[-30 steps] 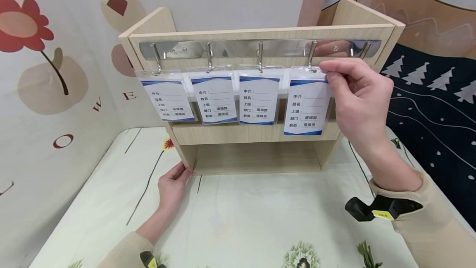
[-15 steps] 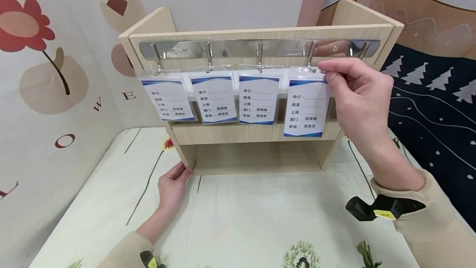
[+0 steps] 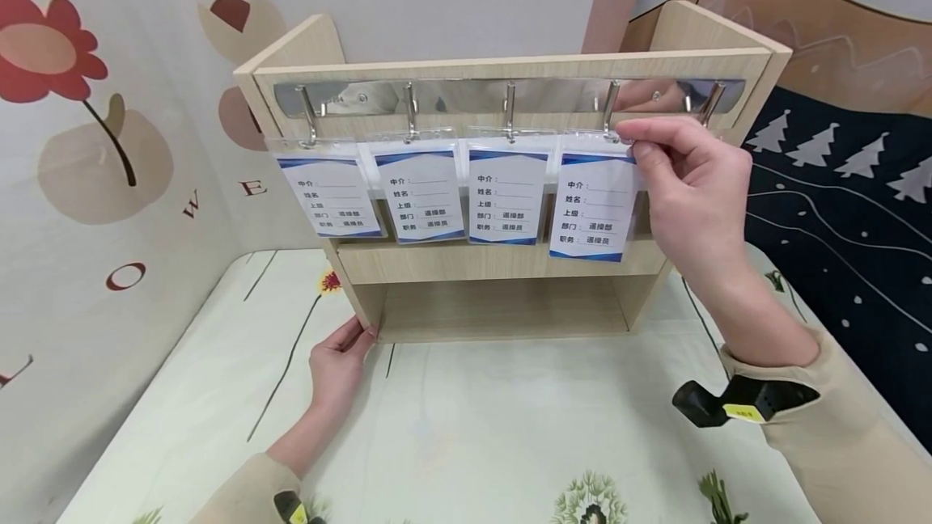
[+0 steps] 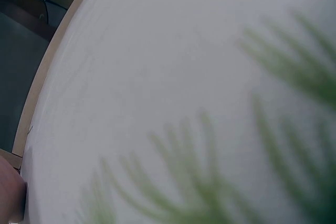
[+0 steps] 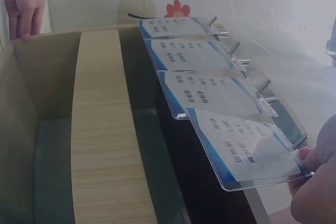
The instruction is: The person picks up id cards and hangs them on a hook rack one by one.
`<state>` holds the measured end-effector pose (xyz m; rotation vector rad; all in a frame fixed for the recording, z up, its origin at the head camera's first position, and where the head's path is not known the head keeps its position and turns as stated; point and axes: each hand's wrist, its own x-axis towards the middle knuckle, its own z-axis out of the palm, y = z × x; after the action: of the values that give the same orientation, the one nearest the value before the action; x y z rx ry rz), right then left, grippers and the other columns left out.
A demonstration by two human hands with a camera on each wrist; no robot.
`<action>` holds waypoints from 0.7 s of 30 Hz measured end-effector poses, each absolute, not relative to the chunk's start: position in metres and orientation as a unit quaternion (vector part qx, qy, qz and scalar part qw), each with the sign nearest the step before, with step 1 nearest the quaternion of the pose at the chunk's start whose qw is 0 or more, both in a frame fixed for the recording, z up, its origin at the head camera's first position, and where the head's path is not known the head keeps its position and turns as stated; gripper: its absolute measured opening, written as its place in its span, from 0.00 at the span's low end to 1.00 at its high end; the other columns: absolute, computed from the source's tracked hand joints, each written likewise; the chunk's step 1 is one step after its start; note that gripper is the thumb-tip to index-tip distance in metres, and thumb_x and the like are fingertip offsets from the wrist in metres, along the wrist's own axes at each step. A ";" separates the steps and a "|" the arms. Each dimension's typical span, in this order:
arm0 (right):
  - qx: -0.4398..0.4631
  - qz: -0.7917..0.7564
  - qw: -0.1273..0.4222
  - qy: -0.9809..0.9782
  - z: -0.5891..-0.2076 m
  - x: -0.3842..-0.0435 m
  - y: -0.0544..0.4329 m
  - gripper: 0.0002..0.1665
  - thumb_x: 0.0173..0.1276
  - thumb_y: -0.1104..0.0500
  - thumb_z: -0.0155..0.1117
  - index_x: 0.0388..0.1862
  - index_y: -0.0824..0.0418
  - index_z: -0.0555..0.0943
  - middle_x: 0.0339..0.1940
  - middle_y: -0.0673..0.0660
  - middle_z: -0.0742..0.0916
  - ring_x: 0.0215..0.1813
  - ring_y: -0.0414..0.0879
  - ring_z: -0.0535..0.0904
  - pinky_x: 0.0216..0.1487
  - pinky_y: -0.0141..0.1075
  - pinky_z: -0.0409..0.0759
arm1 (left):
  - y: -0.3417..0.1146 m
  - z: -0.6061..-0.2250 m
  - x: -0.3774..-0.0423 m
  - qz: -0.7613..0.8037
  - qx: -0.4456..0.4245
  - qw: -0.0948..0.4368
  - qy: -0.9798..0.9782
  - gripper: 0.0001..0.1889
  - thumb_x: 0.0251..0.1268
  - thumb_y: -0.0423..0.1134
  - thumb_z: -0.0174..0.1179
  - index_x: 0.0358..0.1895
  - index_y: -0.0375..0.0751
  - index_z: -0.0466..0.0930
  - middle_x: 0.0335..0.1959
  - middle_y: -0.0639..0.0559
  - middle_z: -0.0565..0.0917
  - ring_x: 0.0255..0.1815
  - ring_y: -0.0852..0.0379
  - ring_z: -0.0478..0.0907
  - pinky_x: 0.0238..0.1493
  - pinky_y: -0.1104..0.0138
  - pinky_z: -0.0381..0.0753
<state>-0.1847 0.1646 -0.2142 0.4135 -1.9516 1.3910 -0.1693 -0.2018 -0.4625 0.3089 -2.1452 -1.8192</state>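
Observation:
In the head view, my right hand pinches the top right corner of a clear badge holder with a white and blue card inside. Its top edge meets the tip of the fourth hook; I cannot tell whether the hook passes through the slot. Three similar badge holders hang to its left, one of them the nearest badge holder. My left hand holds the lower left front corner of the wooden shelf. The right wrist view shows the pinched badge holder tilted outward.
A metal hook strip runs along the shelf's upper board. Its rightmost hook stands beside my right hand. The shelf rests on a floral tablecloth. Printed curtains stand behind and at the left, with a dark tree-patterned cloth at the right.
My right hand has moved slightly left with the badge holder, whose lower edge has risen a little after dipping slightly. My left hand and the three hanging badge holders have stayed in place.

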 end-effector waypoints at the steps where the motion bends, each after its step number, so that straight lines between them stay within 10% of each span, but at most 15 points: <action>1: 0.161 0.534 0.353 -0.751 -0.215 -0.186 0.164 0.13 0.76 0.72 0.58 0.50 0.69 0.88 0.43 0.46 0.87 0.47 0.41 0.82 0.47 0.25 0.80 | -0.202 -0.463 -0.169 -0.635 0.108 0.156 -0.749 0.21 0.71 0.27 0.63 0.65 0.28 0.77 0.59 0.32 0.81 0.47 0.72 0.83 0.48 0.79 0.83; 21: 0.196 0.549 0.422 -0.694 -0.229 -0.200 0.160 0.13 0.76 0.74 0.55 0.44 0.73 0.87 0.43 0.50 0.87 0.47 0.46 0.78 0.43 0.28 0.74 | -0.201 -0.463 -0.169 -0.629 0.110 0.164 -0.752 0.20 0.71 0.27 0.63 0.64 0.28 0.78 0.58 0.31 0.82 0.40 0.80 0.81 0.46 0.81 0.82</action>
<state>-0.1997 0.1605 -0.2288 0.4895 -1.7386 1.3743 -0.1688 -0.2012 -0.4627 0.3141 -2.1429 -1.7948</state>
